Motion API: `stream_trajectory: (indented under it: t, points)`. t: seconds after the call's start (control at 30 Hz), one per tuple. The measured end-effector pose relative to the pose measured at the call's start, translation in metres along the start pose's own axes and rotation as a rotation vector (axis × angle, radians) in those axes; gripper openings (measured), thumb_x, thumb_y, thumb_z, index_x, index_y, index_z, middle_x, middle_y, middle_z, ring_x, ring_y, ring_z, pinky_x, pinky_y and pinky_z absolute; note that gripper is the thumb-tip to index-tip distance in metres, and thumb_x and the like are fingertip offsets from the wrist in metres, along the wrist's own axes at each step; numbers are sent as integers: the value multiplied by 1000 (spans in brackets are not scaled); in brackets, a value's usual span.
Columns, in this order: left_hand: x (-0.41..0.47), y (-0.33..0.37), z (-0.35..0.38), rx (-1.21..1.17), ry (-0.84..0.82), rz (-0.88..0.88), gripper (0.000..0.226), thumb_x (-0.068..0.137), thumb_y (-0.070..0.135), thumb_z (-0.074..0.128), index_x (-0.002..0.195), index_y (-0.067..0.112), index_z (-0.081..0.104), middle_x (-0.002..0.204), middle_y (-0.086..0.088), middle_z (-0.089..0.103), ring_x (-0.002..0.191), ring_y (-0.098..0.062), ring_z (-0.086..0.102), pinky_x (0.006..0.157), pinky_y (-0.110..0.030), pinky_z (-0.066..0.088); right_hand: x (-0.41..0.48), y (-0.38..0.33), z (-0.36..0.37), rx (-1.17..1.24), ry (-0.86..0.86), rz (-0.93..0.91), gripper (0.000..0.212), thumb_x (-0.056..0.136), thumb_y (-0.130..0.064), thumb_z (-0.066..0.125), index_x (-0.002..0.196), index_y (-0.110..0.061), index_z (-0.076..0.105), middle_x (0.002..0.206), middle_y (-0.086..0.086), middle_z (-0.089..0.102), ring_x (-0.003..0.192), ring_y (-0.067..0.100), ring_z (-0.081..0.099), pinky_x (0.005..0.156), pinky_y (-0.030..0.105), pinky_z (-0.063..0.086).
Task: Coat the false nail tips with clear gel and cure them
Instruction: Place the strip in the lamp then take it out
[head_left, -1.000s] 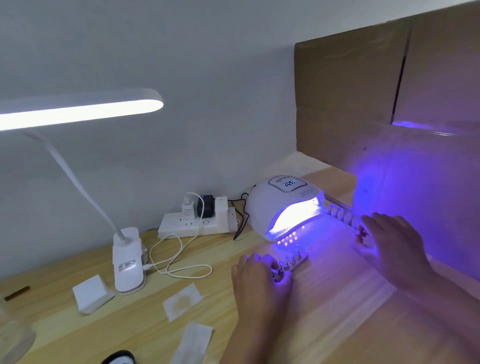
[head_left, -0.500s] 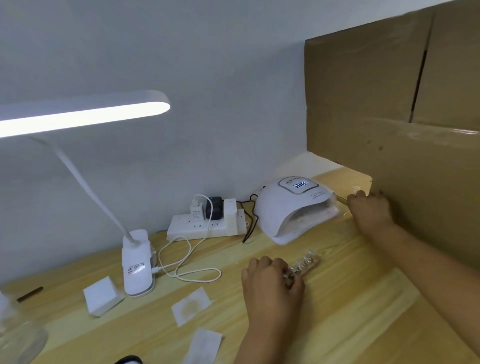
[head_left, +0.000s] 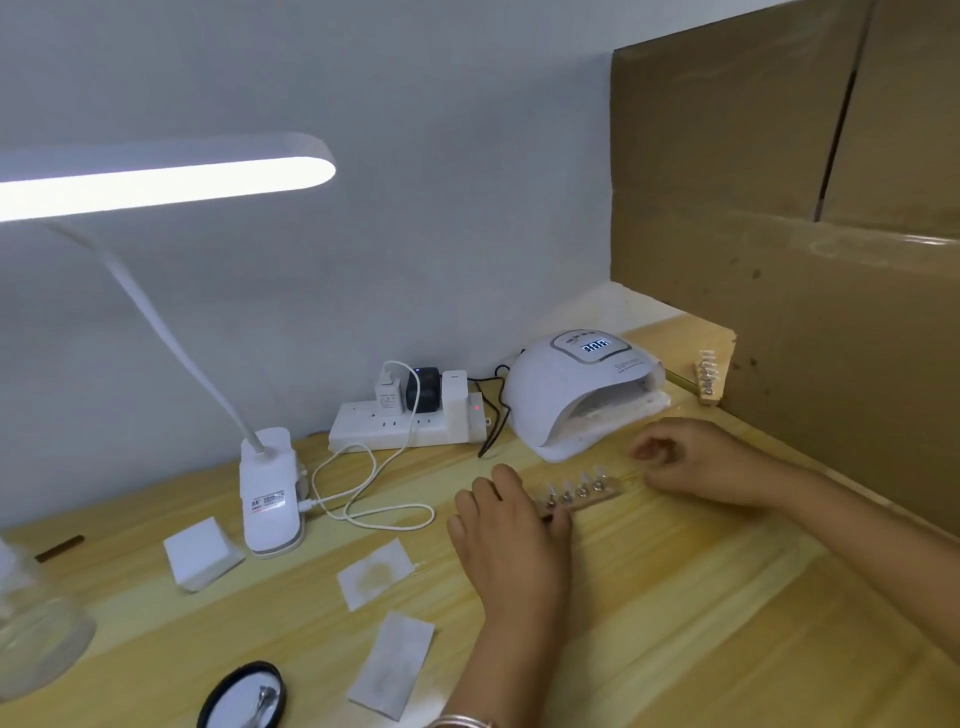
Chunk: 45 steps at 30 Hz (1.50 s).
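A wooden strip (head_left: 582, 496) with several clear false nail tips standing on it lies on the table in front of the white curing lamp (head_left: 574, 389). The lamp's inside is dark and its display is lit. My left hand (head_left: 511, 530) covers the strip's left end, with thumb and fingers curled round it. Just past the strip's right end hovers my right hand (head_left: 691, 462), its fingers loosely curled and nothing visible in them. A second strip of nail tips (head_left: 707, 383) lies right of the lamp, against the cardboard wall (head_left: 831, 338).
A lit white desk lamp (head_left: 270, 493) stands at the left, and a power strip (head_left: 405, 423) with plugs and cables sits along the back wall. Cotton pads (head_left: 376, 574), a black-rimmed dish (head_left: 244, 696) and a glass jar (head_left: 31, 644) lie at the front left.
The curing lamp's violet light has gone out. My right hand carried the second strip from the lamp's mouth to the cardboard wall, let go, and came back beside the first strip. My left hand stayed.
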<state>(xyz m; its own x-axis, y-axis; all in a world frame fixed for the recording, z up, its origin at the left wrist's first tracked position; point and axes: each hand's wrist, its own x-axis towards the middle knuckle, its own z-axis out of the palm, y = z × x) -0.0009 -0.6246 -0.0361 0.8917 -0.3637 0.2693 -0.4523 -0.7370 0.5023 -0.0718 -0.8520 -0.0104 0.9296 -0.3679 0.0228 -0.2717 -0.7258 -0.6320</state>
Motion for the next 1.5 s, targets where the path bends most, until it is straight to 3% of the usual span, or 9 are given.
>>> stream_trajectory:
  t: [0.2,0.4,0.6,0.7,0.8,1.03,1.2,1.37,1.5]
  points:
    - [-3,-1,-3,-16,4,-30,43,87,54,54,115,24,42,114,3,50,109,-21,41,91,-33,31,18,-25,17,114,-209,-77,29,77,-14,74,98,-34,72,93,-15,62,82,2,49,79,18,46]
    - [0,-1,-3,1,-41,-26,48,86,56,53,121,26,38,117,4,47,112,-21,39,93,-33,30,2,-15,10,40,-167,-107,21,75,-18,75,88,-34,72,77,-17,62,71,-2,50,69,15,44]
    - [-3,4,-4,-19,-30,52,51,84,62,44,118,24,42,111,5,48,109,-22,41,92,-35,30,-15,29,-44,88,40,74,15,86,0,73,92,-13,68,77,0,53,66,5,46,60,14,38]
    - [-3,2,-2,-34,-38,63,50,87,61,43,119,23,43,111,3,49,109,-22,41,93,-35,31,-11,41,-58,64,193,196,8,87,-8,74,89,-12,67,78,7,52,70,17,46,62,28,36]
    - [-3,3,-2,-65,-36,90,47,88,58,44,118,21,46,109,2,51,107,-23,43,91,-36,32,-1,36,-54,145,373,237,8,86,-12,75,88,-10,68,77,6,52,69,19,47,60,28,33]
    - [-8,5,-1,-77,89,197,38,83,50,57,101,17,58,91,0,58,89,-26,52,78,-39,41,6,28,-49,226,429,270,11,84,-11,77,91,-11,68,76,4,54,70,17,48,60,26,32]
    - [-7,3,1,-72,58,197,38,86,47,54,110,18,57,100,-1,59,98,-27,53,84,-40,40,14,23,-25,177,537,314,16,80,-11,81,91,-8,70,69,-2,57,59,14,49,53,26,35]
    - [-8,3,1,-38,107,242,34,78,42,63,101,16,62,89,-3,62,87,-29,58,76,-39,47,33,-5,9,-23,480,397,18,80,-25,79,88,-16,67,94,6,71,93,29,66,80,35,50]
    - [-8,3,0,-29,107,245,35,76,41,65,100,16,63,87,-3,63,85,-30,59,74,-38,47,45,-34,33,-115,443,333,16,80,-27,78,88,-17,67,93,8,72,95,31,64,86,36,44]
